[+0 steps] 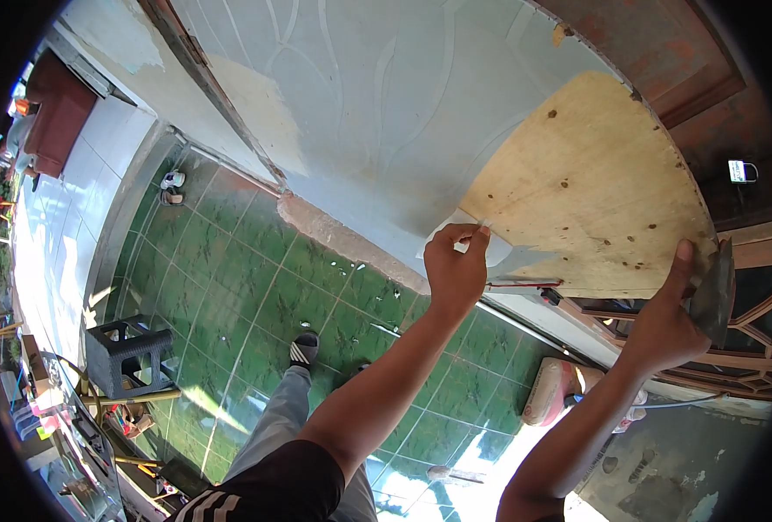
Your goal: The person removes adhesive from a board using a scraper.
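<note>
A large board in front of me has bare yellowish wood (590, 165) on its right part. Grey-blue covering (351, 96) with pale curved lines spreads over the rest. At the border between the two, my left hand (457, 271) pinches a lifted white flap of the covering (496, 250) between thumb and fingers. My right hand (669, 322) is at the board's lower right corner, thumb up along the edge. Its fingers are partly hidden behind a dark, flat, blade-like piece (713, 294), which it seems to grip. A thin red stick-like item (525, 284) lies along the board's lower edge.
Green tiles (255, 287) cover the floor, with small white scraps on them. A black plastic stool (129, 355) stands at left. A sack (546, 391) lies below the board. Wooden latticework (751, 322) and a padlock (741, 171) are at right. Another person (22, 143) is far left.
</note>
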A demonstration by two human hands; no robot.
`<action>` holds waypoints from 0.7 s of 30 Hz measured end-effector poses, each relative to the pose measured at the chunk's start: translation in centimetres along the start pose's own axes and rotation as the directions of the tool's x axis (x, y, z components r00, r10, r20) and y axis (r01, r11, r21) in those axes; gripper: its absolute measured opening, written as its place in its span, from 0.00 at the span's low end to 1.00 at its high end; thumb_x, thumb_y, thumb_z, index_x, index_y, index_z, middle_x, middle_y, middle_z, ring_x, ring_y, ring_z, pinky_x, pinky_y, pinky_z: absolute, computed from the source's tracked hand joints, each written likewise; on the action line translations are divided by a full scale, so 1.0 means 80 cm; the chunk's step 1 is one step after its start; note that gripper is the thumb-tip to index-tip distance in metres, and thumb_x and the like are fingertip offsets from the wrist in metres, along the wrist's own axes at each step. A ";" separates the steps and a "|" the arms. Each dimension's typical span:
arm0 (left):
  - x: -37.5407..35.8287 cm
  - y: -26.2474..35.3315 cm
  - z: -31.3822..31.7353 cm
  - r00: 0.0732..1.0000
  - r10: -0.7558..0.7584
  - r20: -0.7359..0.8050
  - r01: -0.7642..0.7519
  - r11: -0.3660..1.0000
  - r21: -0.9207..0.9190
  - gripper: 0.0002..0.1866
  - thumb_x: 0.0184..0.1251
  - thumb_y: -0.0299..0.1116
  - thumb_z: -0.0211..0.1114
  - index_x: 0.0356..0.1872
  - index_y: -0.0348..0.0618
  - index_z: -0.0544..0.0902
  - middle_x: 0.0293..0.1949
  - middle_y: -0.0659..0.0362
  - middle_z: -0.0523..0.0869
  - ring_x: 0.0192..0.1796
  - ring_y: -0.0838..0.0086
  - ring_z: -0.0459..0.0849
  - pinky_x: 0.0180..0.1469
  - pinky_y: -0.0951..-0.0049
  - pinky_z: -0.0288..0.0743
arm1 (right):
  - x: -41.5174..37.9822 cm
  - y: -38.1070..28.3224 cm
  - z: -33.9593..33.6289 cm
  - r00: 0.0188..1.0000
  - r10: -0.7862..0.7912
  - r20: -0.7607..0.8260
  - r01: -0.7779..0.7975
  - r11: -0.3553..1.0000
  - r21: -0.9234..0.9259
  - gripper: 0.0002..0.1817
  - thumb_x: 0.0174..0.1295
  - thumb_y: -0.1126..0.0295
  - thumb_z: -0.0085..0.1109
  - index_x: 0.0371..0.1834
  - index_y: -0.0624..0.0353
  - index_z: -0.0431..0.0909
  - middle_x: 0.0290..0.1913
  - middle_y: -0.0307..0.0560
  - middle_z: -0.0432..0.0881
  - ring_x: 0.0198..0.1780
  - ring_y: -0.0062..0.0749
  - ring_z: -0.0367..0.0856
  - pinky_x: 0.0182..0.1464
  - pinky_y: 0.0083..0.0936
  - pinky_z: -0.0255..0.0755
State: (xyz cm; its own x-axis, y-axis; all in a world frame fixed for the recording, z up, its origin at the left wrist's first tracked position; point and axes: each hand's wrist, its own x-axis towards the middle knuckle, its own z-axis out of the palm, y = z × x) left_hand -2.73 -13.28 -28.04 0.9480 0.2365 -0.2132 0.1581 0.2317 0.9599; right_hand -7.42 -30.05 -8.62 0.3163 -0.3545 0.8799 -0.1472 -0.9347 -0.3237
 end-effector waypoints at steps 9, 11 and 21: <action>-0.026 -0.067 -0.062 0.997 -0.025 0.069 0.010 0.978 0.209 0.15 0.72 0.34 0.76 0.49 0.30 0.91 0.44 0.53 0.92 0.52 0.70 0.87 0.59 0.65 0.78 | -0.001 0.001 0.006 0.999 0.027 -0.021 -0.026 0.999 0.039 0.30 0.64 0.56 0.87 0.60 0.68 0.88 0.57 0.49 0.93 0.51 0.31 0.91 0.46 0.25 0.85; -0.034 -0.061 -0.074 0.979 0.183 0.088 -0.201 0.926 0.319 0.21 0.69 0.33 0.78 0.58 0.33 0.86 0.51 0.52 0.88 0.59 0.65 0.84 0.63 0.62 0.76 | -0.001 0.001 0.008 0.998 0.065 -0.021 -0.063 0.994 0.086 0.31 0.64 0.56 0.87 0.60 0.68 0.88 0.55 0.49 0.94 0.50 0.31 0.92 0.48 0.25 0.85; 0.025 -0.014 -0.029 0.978 -0.070 0.197 -0.007 0.931 0.366 0.45 0.66 0.59 0.84 0.68 0.30 0.79 0.62 0.40 0.89 0.66 0.52 0.87 0.69 0.53 0.79 | 0.002 0.000 0.009 0.999 0.028 -0.016 -0.028 0.999 0.016 0.33 0.64 0.55 0.87 0.62 0.69 0.86 0.54 0.49 0.94 0.50 0.32 0.92 0.48 0.24 0.85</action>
State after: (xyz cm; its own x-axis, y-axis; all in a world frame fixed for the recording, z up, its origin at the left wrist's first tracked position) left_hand -1.62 -10.85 -29.96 0.9704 0.0292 -0.2399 0.2416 -0.1308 0.9615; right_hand -6.71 -30.09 -8.75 0.2972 -0.3801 0.8759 -0.1411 -0.9247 -0.3535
